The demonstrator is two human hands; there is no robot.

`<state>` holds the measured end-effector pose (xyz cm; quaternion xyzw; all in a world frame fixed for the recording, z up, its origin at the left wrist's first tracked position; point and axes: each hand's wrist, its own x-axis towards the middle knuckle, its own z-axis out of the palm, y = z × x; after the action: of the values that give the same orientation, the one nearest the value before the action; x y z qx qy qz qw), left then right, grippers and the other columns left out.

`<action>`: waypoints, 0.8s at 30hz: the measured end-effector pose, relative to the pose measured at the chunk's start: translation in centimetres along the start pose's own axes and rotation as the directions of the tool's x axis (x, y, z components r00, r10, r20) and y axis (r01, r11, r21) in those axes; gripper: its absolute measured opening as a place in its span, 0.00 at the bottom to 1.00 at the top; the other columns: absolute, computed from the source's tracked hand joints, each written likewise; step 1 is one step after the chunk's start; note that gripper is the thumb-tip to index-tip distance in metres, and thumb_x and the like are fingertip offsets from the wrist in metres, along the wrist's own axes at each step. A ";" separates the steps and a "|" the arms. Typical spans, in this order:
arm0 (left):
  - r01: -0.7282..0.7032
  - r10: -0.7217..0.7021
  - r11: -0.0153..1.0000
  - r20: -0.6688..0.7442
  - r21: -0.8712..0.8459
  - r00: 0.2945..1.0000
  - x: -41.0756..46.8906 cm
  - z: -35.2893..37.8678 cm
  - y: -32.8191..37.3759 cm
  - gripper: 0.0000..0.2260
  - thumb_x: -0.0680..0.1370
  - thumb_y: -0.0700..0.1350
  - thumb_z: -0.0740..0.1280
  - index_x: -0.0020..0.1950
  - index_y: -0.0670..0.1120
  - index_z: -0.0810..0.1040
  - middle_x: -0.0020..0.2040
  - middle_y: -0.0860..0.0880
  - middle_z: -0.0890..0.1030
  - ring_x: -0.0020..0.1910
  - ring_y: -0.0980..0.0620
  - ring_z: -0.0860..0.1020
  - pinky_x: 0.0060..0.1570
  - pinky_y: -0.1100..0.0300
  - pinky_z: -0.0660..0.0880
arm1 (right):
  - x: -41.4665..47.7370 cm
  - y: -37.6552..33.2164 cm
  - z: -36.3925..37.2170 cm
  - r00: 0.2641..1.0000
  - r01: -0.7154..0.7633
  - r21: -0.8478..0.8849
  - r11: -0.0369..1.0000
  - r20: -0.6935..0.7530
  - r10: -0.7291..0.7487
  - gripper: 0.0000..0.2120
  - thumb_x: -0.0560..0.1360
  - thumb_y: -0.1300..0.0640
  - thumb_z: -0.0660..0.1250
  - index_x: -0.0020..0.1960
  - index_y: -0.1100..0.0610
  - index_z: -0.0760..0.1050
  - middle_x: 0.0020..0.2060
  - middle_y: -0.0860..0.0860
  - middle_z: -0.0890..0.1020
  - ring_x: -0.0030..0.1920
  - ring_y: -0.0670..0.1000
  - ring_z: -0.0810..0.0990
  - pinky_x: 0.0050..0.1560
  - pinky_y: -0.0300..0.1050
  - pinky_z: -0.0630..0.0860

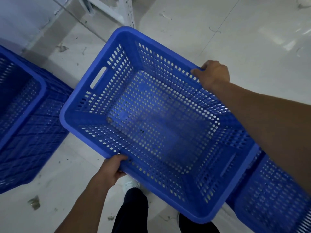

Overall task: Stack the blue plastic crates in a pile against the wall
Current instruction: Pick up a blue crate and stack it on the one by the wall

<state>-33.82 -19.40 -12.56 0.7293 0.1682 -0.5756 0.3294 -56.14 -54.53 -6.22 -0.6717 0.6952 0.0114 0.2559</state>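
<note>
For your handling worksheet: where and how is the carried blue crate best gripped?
Judging by its shape, grip the crate by its rolled top rim on the two long sides, as the left hand and right hand do, or use the end-wall handle slot.

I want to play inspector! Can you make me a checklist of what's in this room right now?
Surface: pale floor, dirty.
Job's things: held crate, empty, tilted, off the floor; left crate on the floor; right crate, partly hidden.
Clutter: scraps scattered on the floor.
Grips: left hand clasps the held crate's near rim; right hand clasps its far rim.
Cables: nothing seen.
Surroundings: white metal frame at top; person's dark trousers below.
</note>
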 end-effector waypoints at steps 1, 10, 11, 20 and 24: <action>-0.006 0.006 1.000 0.015 -0.003 1.000 -0.7 -0.5 0.0 0.09 0.74 0.34 0.68 0.51 0.45 0.81 0.41 0.46 0.87 0.43 0.45 0.84 0.37 0.51 0.81 | -0.6 -0.1 -0.6 1.000 0.000 0.015 1.000 -0.016 0.001 0.24 0.75 0.38 0.64 0.60 0.55 0.77 0.51 0.56 0.82 0.60 0.58 0.76 0.54 0.53 0.78; -0.083 0.083 0.997 -0.014 -0.009 0.996 -17.0 -2.9 1.3 0.07 0.75 0.33 0.65 0.48 0.43 0.79 0.45 0.44 0.83 0.44 0.44 0.81 0.55 0.44 0.78 | -11.3 -4.3 -15.1 0.998 0.060 -0.003 0.998 0.007 -0.060 0.22 0.78 0.49 0.62 0.64 0.63 0.73 0.62 0.60 0.77 0.62 0.61 0.76 0.61 0.52 0.74; -0.090 0.090 0.996 -0.010 -0.021 0.996 -19.1 -3.5 1.6 0.09 0.74 0.34 0.65 0.51 0.42 0.80 0.48 0.43 0.83 0.47 0.43 0.81 0.57 0.42 0.78 | -12.3 -5.0 -16.9 0.997 0.077 0.031 0.997 -0.003 -0.077 0.20 0.77 0.52 0.62 0.64 0.64 0.72 0.63 0.61 0.76 0.63 0.61 0.75 0.61 0.53 0.73; -0.189 0.185 0.974 -0.040 -0.124 0.982 -39.0 -8.8 2.8 0.09 0.76 0.35 0.65 0.54 0.43 0.79 0.47 0.45 0.84 0.43 0.46 0.83 0.35 0.53 0.82 | -25.0 -15.6 -33.3 0.959 0.279 0.087 0.956 -0.076 -0.273 0.19 0.77 0.54 0.62 0.62 0.65 0.74 0.62 0.61 0.75 0.64 0.62 0.73 0.62 0.56 0.71; -0.245 0.228 0.942 -0.098 -0.230 0.969 -46.2 -12.5 3.0 0.07 0.77 0.36 0.64 0.53 0.44 0.78 0.48 0.45 0.84 0.43 0.45 0.83 0.37 0.52 0.80 | -30.1 -21.8 -38.2 0.925 0.377 0.136 0.916 -0.094 -0.367 0.20 0.75 0.50 0.64 0.56 0.66 0.77 0.54 0.61 0.79 0.59 0.64 0.77 0.58 0.57 0.74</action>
<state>-35.83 -6.95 33.68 0.7186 0.1595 -0.4814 0.4758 -49.71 -42.50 45.29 -0.7702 0.5617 -0.1128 0.2802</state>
